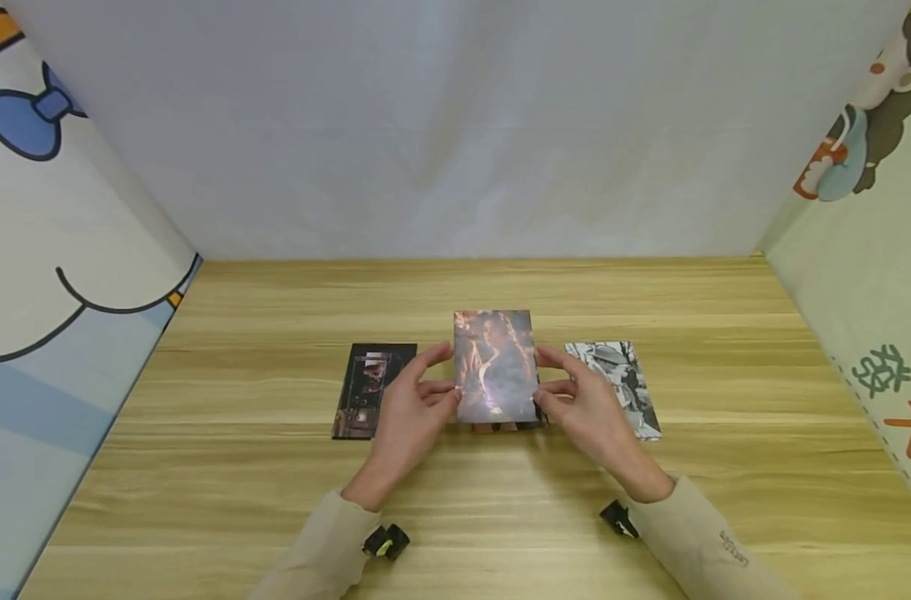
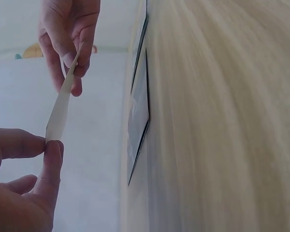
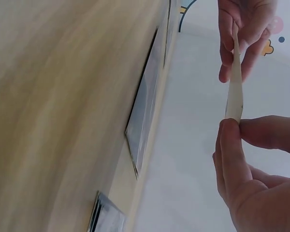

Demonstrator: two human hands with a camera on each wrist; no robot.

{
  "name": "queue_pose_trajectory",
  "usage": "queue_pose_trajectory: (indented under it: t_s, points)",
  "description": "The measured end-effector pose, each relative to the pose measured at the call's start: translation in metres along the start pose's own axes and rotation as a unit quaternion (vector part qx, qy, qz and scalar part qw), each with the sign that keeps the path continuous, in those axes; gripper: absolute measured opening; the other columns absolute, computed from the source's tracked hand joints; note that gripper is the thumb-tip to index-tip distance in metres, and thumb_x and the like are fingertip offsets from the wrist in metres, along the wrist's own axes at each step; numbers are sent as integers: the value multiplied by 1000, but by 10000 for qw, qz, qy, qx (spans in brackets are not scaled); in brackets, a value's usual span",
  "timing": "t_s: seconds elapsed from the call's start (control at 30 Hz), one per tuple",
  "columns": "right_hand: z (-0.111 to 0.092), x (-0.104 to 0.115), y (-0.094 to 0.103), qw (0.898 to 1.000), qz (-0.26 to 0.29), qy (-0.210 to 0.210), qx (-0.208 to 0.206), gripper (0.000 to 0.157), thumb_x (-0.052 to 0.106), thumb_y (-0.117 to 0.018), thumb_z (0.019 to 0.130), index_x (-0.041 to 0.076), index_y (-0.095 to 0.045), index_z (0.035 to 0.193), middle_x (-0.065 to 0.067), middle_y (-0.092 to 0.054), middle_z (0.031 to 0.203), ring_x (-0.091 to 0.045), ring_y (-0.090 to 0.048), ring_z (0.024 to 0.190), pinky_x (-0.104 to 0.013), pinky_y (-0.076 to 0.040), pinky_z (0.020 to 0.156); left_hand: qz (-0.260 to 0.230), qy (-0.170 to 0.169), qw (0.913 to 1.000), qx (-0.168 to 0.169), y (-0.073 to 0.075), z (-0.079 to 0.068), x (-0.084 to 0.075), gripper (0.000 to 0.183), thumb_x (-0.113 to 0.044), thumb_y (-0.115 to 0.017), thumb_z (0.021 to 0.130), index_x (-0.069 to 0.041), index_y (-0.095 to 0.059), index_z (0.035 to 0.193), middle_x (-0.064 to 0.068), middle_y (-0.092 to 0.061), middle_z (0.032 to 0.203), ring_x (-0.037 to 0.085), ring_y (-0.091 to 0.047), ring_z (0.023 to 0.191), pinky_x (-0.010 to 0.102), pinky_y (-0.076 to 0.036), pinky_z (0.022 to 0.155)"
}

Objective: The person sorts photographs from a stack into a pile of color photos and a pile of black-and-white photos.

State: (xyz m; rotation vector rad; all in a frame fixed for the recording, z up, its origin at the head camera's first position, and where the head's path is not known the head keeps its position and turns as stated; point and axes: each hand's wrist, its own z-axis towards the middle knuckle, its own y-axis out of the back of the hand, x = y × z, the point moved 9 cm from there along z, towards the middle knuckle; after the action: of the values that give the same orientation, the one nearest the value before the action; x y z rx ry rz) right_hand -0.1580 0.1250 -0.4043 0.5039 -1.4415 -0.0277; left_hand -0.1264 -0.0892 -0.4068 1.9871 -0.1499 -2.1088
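Note:
Both hands hold a photo card (image 1: 495,367) up over the middle of the wooden table, its picture of a person facing the head camera. My left hand (image 1: 412,417) pinches the left edge between thumb and fingers; my right hand (image 1: 593,417) pinches the right edge likewise. Seen edge-on in the left wrist view, the card (image 2: 60,108) is thin, pale and raised off the table. Below it lies another card (image 1: 506,427), mostly hidden. A dark picture card (image 1: 356,408) lies beside my left hand, and a black-and-white picture card (image 1: 635,387) lies partly behind my right hand.
The wood-grain table (image 1: 275,500) ends at a pale curtain-like backdrop (image 1: 455,133). Printed cartoon panels stand at left (image 1: 65,217) and right (image 1: 860,275). A small black device (image 1: 386,542) sits by the left sleeve, another (image 1: 618,518) by the right sleeve.

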Motion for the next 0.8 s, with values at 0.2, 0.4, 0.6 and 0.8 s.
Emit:
queue_pose_trajectory:
  t_s: [0.2,0.4,0.6,0.8]
  points:
    - [0,5,-5,9997,196,125,-13,62,-11,-65,90,-4,-49,149,-26,-61,133,-38,-71,106,-23,-60,77,-105,87,9999,-61,7,1,2,67,12,-67,88,0,-50,151,15,-64,137,28,-72,103,25,-61,80]
    - [0,8,-12,9995,282,63,83,62,-10,-66,89,-3,-50,149,-23,-61,132,-36,-70,108,-23,-60,80,-181,200,9996,-126,15,-1,7,65,10,-66,89,0,-50,151,18,-66,132,30,-71,108,25,-59,86]
    - [1,11,-19,9990,419,59,132,64,-10,-67,88,-4,-49,149,-23,-60,130,-35,-69,107,-24,-60,82,-178,191,9995,-180,24,-4,5,59,9,-66,91,-1,-55,148,18,-67,130,30,-70,109,24,-58,88]
    - [3,17,-26,9990,399,127,135,65,-8,-68,88,-2,-49,151,-23,-61,129,-35,-70,107,-26,-61,82,-15,29,9997,-242,32,-7,4,53,8,-65,92,-3,-60,144,17,-68,129,29,-71,106,21,-58,85]
